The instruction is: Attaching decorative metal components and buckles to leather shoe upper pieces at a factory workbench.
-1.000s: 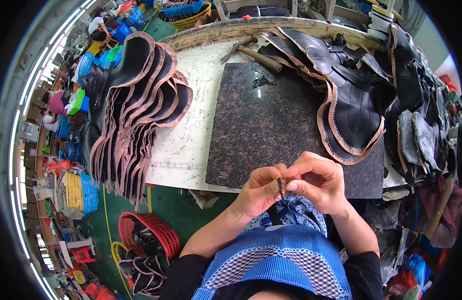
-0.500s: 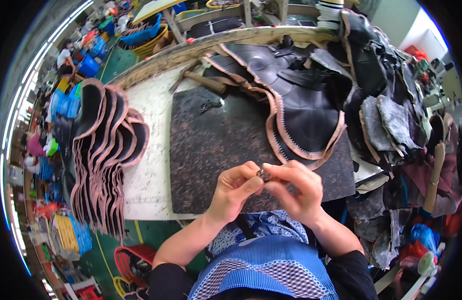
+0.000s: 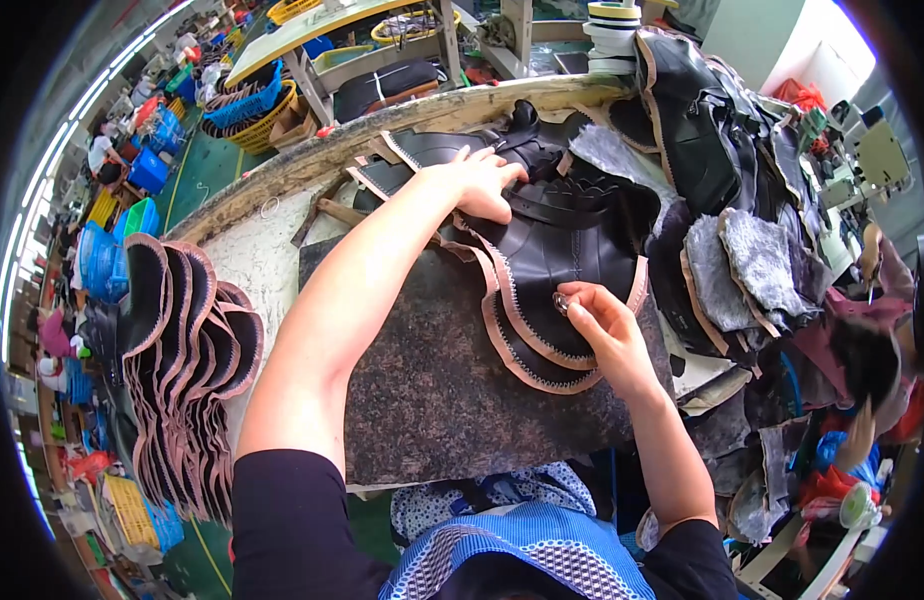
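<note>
My left hand point(image 3: 479, 185) is stretched far forward over the black leather boot uppers point(image 3: 572, 250), fingers spread, near a dark strap point(image 3: 560, 207) lying across them. Between the thumb and fingertips of my right hand point(image 3: 610, 332) is a small shiny metal piece point(image 3: 560, 303), held over the front part of the uppers; its exact kind is too small to tell. Pinkish-brown tape and zigzag stitching run along the uppers' edges. Beneath them lies a dark speckled board point(image 3: 432, 400). A wooden tool handle point(image 3: 339, 212) shows just beyond my left forearm.
Stacked black pieces with pinkish edges point(image 3: 187, 370) stand on the left of the white table point(image 3: 257, 235). More leather and grey fleecy pieces point(image 3: 762, 260) are heaped at the right. A worn wooden rail point(image 3: 402, 112) borders the far side; white rolls point(image 3: 614, 42) stand behind it.
My hands, together over the board before, are now apart. The left has reached forward onto the uppers; the right has moved forward and right, with the small metal piece. The view has shifted.
</note>
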`<move>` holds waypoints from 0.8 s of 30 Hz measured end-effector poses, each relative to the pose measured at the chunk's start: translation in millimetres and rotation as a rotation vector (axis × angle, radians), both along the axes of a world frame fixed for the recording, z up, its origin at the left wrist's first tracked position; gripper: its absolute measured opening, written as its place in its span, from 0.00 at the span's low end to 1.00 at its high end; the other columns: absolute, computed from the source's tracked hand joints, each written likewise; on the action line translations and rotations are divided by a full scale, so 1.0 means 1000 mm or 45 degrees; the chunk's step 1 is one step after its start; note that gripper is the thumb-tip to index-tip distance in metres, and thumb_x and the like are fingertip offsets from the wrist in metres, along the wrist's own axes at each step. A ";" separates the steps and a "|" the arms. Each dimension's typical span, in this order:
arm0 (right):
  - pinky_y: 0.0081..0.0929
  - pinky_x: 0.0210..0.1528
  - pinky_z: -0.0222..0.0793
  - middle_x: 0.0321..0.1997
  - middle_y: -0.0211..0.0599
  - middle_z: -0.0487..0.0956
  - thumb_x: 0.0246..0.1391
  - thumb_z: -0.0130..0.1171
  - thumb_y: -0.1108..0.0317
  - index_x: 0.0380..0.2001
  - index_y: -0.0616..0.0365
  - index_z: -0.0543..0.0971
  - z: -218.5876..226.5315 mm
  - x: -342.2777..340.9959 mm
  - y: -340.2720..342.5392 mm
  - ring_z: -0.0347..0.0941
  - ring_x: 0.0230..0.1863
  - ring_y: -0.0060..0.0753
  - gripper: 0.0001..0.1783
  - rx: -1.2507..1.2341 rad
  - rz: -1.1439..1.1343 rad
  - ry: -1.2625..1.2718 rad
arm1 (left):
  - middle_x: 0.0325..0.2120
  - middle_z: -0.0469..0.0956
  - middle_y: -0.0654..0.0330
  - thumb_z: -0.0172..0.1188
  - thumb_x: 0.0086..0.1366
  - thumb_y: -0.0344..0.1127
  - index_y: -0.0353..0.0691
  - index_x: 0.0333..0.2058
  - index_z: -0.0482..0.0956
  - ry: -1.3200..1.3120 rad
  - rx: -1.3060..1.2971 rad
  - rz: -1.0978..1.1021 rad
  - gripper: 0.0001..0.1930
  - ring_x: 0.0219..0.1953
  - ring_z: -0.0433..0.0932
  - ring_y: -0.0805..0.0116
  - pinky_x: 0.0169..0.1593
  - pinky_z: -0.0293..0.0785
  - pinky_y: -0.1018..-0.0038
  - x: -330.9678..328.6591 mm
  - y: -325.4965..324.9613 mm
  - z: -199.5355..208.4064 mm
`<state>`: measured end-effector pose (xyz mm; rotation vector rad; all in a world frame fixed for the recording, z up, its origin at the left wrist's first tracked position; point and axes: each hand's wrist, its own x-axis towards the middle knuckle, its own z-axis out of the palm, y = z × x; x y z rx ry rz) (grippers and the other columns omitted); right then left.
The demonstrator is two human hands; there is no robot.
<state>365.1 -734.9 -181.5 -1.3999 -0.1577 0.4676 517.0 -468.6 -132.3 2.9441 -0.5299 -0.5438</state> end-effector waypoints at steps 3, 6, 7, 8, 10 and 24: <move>0.24 0.65 0.63 0.63 0.37 0.70 0.70 0.57 0.69 0.40 0.62 0.77 0.000 0.002 -0.003 0.70 0.61 0.23 0.07 0.079 0.076 -0.122 | 0.65 0.69 0.49 0.64 0.50 0.44 0.47 0.64 0.69 -0.016 0.119 -0.166 0.39 0.71 0.61 0.49 0.74 0.51 0.51 0.004 -0.004 0.016; 0.27 0.67 0.63 0.62 0.37 0.69 0.70 0.57 0.70 0.40 0.64 0.77 -0.002 0.002 -0.005 0.71 0.62 0.27 0.07 0.088 0.072 -0.124 | 0.56 0.77 0.52 0.64 0.49 0.44 0.47 0.60 0.73 -0.099 0.162 -0.258 0.36 0.62 0.71 0.50 0.67 0.64 0.55 -0.002 0.001 0.018; 0.27 0.67 0.63 0.62 0.37 0.69 0.70 0.57 0.70 0.40 0.64 0.77 -0.004 0.001 -0.005 0.71 0.62 0.27 0.07 0.091 0.066 -0.118 | 0.56 0.76 0.52 0.64 0.49 0.44 0.47 0.59 0.74 -0.170 0.175 -0.276 0.35 0.63 0.70 0.51 0.67 0.63 0.55 -0.003 0.002 0.018; 0.28 0.68 0.64 0.62 0.38 0.69 0.69 0.57 0.71 0.40 0.64 0.77 -0.003 0.000 -0.003 0.71 0.63 0.29 0.07 0.097 0.069 -0.174 | 0.55 0.75 0.52 0.65 0.48 0.44 0.47 0.59 0.75 -0.247 0.195 -0.282 0.35 0.64 0.69 0.52 0.67 0.63 0.56 -0.006 0.004 0.022; 0.30 0.68 0.64 0.62 0.38 0.68 0.69 0.57 0.71 0.40 0.65 0.77 -0.002 -0.001 -0.002 0.71 0.64 0.31 0.06 0.109 0.076 -0.236 | 0.57 0.73 0.52 0.65 0.48 0.44 0.47 0.58 0.76 -0.274 0.232 -0.222 0.34 0.65 0.67 0.53 0.69 0.62 0.56 -0.008 0.009 0.014; 0.28 0.66 0.68 0.60 0.39 0.69 0.68 0.57 0.74 0.40 0.67 0.77 -0.007 -0.010 -0.002 0.72 0.63 0.31 0.05 0.029 0.072 -0.429 | 0.56 0.70 0.48 0.68 0.45 0.51 0.48 0.59 0.73 -0.203 0.162 -0.199 0.40 0.65 0.65 0.50 0.71 0.55 0.52 0.006 0.009 0.004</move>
